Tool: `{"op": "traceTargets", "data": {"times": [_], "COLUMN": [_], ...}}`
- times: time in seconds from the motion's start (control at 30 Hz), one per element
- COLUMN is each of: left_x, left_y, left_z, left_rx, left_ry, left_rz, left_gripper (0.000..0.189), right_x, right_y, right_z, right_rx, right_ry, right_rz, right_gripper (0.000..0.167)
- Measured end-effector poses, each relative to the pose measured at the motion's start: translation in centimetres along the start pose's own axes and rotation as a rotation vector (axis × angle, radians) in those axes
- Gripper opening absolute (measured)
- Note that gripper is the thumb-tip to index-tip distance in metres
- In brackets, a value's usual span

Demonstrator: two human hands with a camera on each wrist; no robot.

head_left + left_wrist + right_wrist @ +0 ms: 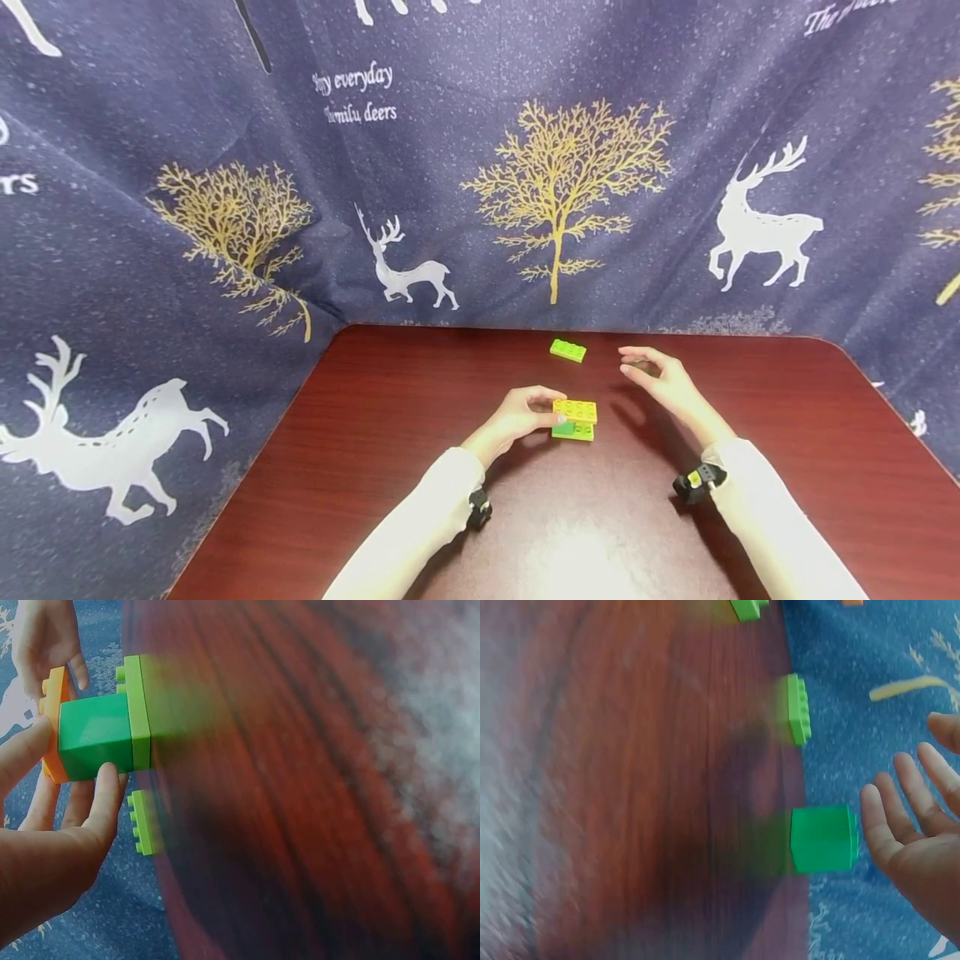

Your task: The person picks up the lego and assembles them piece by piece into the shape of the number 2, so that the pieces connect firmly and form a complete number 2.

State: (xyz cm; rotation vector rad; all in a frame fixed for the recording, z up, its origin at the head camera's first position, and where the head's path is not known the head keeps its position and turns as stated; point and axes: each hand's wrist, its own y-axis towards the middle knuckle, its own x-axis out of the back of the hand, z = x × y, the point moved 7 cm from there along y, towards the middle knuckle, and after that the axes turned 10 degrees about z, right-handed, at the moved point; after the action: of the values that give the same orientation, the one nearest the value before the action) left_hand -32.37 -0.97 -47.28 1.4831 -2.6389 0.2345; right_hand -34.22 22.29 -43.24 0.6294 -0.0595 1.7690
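In the head view, my left hand (521,412) holds a small stack of toy building bricks near the table's middle. An orange-yellow plate (577,409) is on top, a green block (96,735) in between and a lime plate (138,712) at the bottom. The left wrist view has the thumb at the orange plate and a fingertip against the green block. To the right, my right hand (670,385) hovers with loosely bent fingers, holding nothing. Beside its fingertips in the right wrist view stands another green block (821,838), with a visible gap between; the head view does not show it clearly.
A second lime plate (567,350) lies studs up farther back, between the two hands and near the far edge. The reddish-brown table (360,467) meets a blue curtain (420,167) printed with deer and trees behind and at the left.
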Motion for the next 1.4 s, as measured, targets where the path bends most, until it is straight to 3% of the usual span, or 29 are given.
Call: {"op": "traceTargets", "data": {"times": [0.3, 0.67, 0.9, 1.13, 1.4], "left_x": [-0.1, 0.0, 0.0, 0.0, 0.0], "left_y": [-0.1, 0.3, 0.3, 0.2, 0.1], "left_z": [0.1, 0.9, 0.8, 0.5, 0.4], "left_rx": [-0.006, 0.019, 0.024, 0.005, -0.008], "left_ry": [-0.022, -0.038, -0.041, -0.042, -0.04], "left_rz": [0.003, -0.009, -0.011, 0.0, 0.007], "left_gripper": [0.035, 0.036, 0.035, 0.035, 0.035], "right_x": [2.7, 3.9, 3.8, 2.9, 2.2], "right_y": [0.2, 0.0, 0.0, 0.3, 0.7], "right_z": [-1.8, -3.0, -3.7, -4.1, -5.7], "right_rx": [-0.065, -0.044, -0.095, -0.161, -0.312], "right_ry": [0.002, 0.036, 0.069, 0.058, -0.014], "right_rz": [-0.145, -0.235, -0.215, -0.142, -0.072], "right_gripper": [0.039, 0.042, 0.046, 0.049, 0.053]}}
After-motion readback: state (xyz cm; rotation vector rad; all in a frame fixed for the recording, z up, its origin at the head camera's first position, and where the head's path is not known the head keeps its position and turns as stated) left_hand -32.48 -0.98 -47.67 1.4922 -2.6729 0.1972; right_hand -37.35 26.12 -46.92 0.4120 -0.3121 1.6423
